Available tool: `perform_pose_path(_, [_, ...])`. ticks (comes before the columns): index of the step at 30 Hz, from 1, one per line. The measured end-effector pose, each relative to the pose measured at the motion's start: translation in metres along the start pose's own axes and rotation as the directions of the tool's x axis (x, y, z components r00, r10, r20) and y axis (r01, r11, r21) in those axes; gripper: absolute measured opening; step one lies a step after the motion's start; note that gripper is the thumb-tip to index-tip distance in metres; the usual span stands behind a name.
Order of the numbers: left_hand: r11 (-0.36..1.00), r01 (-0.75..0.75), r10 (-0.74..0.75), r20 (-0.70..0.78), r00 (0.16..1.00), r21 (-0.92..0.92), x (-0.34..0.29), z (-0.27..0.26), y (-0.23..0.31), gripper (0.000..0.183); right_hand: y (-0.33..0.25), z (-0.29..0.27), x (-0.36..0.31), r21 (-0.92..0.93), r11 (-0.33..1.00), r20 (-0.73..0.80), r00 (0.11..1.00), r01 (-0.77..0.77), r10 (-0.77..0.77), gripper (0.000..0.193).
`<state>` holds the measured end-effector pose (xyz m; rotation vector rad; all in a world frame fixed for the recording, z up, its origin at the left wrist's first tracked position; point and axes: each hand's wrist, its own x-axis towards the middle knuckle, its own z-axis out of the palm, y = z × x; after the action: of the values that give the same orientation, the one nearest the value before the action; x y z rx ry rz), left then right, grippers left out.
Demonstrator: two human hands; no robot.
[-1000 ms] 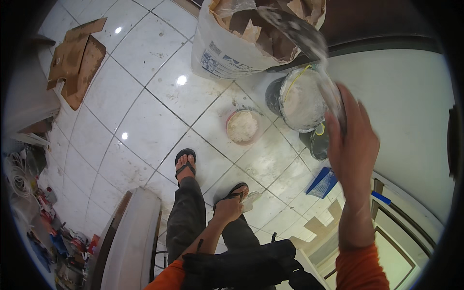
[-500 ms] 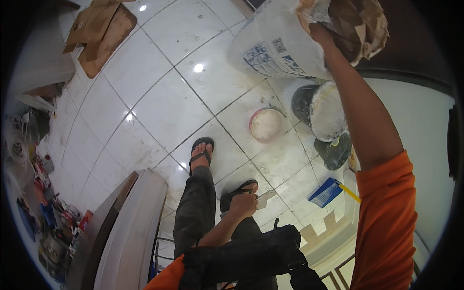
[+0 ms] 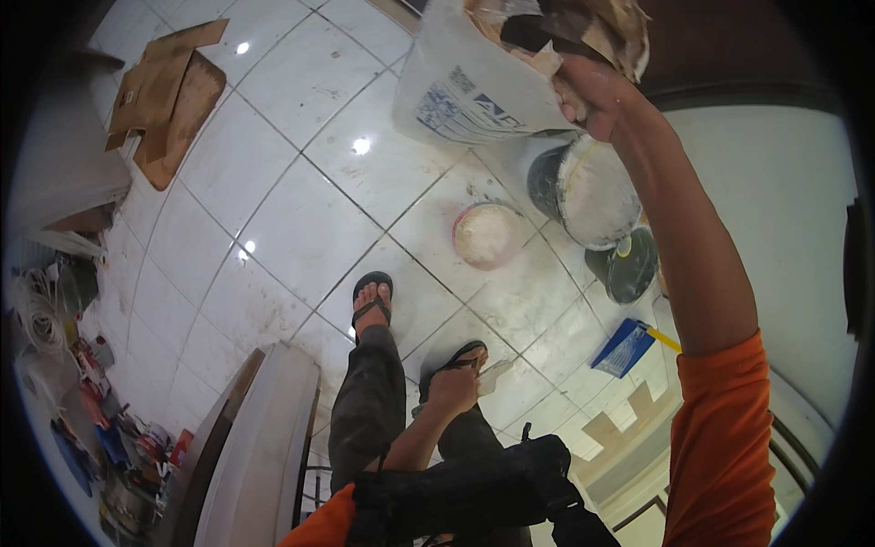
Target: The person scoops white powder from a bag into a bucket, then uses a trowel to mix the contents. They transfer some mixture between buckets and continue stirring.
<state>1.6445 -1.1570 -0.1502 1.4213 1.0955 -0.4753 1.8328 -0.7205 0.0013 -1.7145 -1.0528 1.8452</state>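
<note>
Right hand (image 3: 609,98): fingers (image 3: 572,102) curled at mouth of sack (image 3: 483,100); cannot tell what they clamp. Half a second ago, hand was sunk inside sack; now knuckles show at mouth, so work seems centred on sack contents. Just bodyward of fingers: bucket (image 3: 597,193) of pale stuff, then black bucket (image 3: 633,266). Farther left: tub (image 3: 488,235) of pale powder. Left hand (image 3: 453,390), well bodyward: fingers closed on pale flat piece (image 3: 495,376); dustpan (image 3: 624,348) off to their right.

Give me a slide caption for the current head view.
Right hand at open paper-lined sack, left hand holding pale flat object, above tiled floor.
</note>
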Motion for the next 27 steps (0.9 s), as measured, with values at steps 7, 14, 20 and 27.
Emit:
perform_pose_path(7, [0.999, -0.027, 0.028, -0.020, 0.999, 0.040, -0.004, 0.001, 0.002, 0.034, -0.003, 0.023, -0.078, 0.169, 0.984, -0.309, 0.951, 0.053, 0.002, 0.027])
perform_pose_path(14, [0.999, -0.032, 0.032, -0.018, 0.999, 0.003, -0.004, 0.001, 0.007, 0.032, 0.011, 0.020, -0.123, 0.149, 0.987, -0.362, 0.932, 0.062, -0.004, 0.034])
perform_pose_path(20, [0.999, -0.035, 0.035, -0.007, 0.999, 0.003, -0.005, -0.001, 0.007, 0.033, 0.019, 0.026, -0.145, 0.291, 0.950, -0.293, 0.956, 0.116, -0.027, 0.036])
perform_pose_path(27, [1.000, -0.022, 0.022, 0.005, 1.000, 0.007, -0.005, 0.003, 0.003, 0.034, 0.024, 0.038, -0.177, 0.278, 0.951, -0.359, 0.933, 0.135, -0.028, 0.038])
